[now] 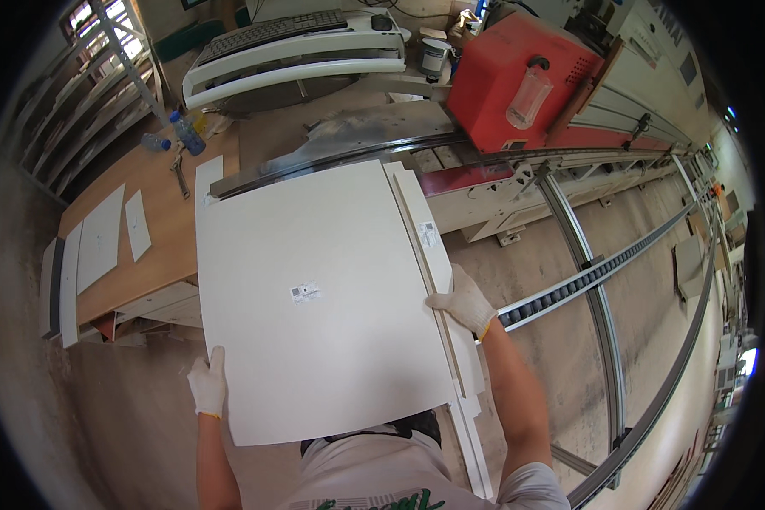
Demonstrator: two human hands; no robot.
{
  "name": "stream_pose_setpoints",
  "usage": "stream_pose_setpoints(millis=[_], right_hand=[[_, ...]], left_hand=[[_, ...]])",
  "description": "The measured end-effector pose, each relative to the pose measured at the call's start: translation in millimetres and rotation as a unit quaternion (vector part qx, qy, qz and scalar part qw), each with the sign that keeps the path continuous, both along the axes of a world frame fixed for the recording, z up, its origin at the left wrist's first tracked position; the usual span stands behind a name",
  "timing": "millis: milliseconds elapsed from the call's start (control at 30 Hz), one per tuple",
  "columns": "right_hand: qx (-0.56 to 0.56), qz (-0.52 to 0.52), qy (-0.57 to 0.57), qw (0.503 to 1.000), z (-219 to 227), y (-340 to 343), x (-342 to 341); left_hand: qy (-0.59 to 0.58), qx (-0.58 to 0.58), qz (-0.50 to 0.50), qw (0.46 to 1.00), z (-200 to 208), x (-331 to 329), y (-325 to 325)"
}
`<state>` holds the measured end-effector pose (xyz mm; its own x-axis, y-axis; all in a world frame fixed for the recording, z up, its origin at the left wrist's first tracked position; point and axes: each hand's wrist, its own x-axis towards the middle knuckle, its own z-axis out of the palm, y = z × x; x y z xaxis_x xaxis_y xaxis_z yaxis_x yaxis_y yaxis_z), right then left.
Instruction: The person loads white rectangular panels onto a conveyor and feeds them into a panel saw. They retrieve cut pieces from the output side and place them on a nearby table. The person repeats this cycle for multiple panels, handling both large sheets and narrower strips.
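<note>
In front of my body is a large white panel point(340, 229) with a small printed label point(305, 292) near its middle. My left hand point(206, 387), in a pale work glove, grips the panel's left edge near the lower corner. A narrow white strip point(418, 208) with its own label lies along the panel's right side. My right hand point(467, 304), also gloved, closes over the outer edge of this strip, thumb on top. Its other fingers are hidden beneath. The far edge of the panel reaches a metal rail point(331, 166).
A red machine housing point(518, 81) stands at far right, above a long machine bed. A roller track point(595, 276) and metal frame rails extend to the right. On the wooden table point(157, 242) at left lie white board pieces point(100, 242), a wrench point(181, 176) and bottles point(187, 133).
</note>
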<state>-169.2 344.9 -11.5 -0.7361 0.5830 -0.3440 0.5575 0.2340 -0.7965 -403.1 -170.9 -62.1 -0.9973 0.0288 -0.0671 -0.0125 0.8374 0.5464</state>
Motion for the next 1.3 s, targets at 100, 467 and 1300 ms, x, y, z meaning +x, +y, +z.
stream_pose_setpoints(millis=[100,467,1300], right_hand=[[0.020,0.029,0.010,0.999,0,16,11],[-0.191,0.041,0.062,0.979,-33,62,5],[-0.236,-0.031,0.029,0.971,-5,103,-42]], left_hand=[[-0.046,0.075,0.011,0.996,-3,-3,-4],[-0.088,0.209,0.005,0.974,-28,-13,-12],[-0.142,0.236,0.101,0.956,-19,-5,35]])
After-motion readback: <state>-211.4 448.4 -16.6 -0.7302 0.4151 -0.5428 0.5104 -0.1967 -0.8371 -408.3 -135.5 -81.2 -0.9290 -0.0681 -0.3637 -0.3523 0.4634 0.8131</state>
